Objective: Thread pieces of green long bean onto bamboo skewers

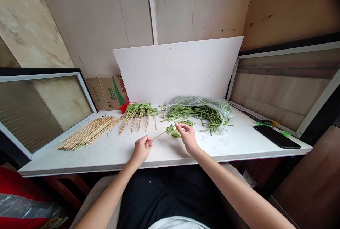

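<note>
My left hand [142,147] pinches the near end of a thin bamboo skewer [159,136] that points away to the right. Folded green long beans [172,131] are threaded on the skewer's far end. My right hand [186,135] is closed on the bean loops at that end, fingertips at the top of the folded bean. Both hands hover just above the white tabletop [233,144], near its front middle.
A pile of bare bamboo skewers [89,132] lies left. Finished bean skewers [139,113] fan out behind. A clear bag of long beans [204,110] sits at back right. A black phone [277,137] and green scissors [265,122] lie far right. A white board [175,68] leans against the wall.
</note>
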The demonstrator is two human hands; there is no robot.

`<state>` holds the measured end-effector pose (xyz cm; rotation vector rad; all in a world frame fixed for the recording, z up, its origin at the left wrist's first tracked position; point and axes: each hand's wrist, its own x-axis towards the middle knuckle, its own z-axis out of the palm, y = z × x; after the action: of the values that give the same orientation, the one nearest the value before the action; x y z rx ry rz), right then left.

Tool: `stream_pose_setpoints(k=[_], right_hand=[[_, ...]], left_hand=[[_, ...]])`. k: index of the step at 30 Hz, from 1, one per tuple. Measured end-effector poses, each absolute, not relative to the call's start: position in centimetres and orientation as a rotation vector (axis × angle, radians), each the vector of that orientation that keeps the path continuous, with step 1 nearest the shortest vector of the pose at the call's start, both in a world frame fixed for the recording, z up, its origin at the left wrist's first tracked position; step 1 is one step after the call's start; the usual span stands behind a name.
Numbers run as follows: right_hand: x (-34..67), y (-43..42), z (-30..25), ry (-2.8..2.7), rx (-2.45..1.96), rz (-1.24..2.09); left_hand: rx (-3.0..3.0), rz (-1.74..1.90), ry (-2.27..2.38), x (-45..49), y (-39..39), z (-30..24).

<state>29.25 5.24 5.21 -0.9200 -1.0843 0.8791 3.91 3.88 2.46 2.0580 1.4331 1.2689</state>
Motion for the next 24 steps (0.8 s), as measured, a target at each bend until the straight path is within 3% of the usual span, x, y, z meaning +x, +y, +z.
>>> stream_pose_setpoints(k=[24], right_hand=[[31.5, 6.1, 5.3, -1.363, -0.991, 0.857]], left_hand=[[1.994, 1.292, 1.458, 3.9, 4.1, 2.2]])
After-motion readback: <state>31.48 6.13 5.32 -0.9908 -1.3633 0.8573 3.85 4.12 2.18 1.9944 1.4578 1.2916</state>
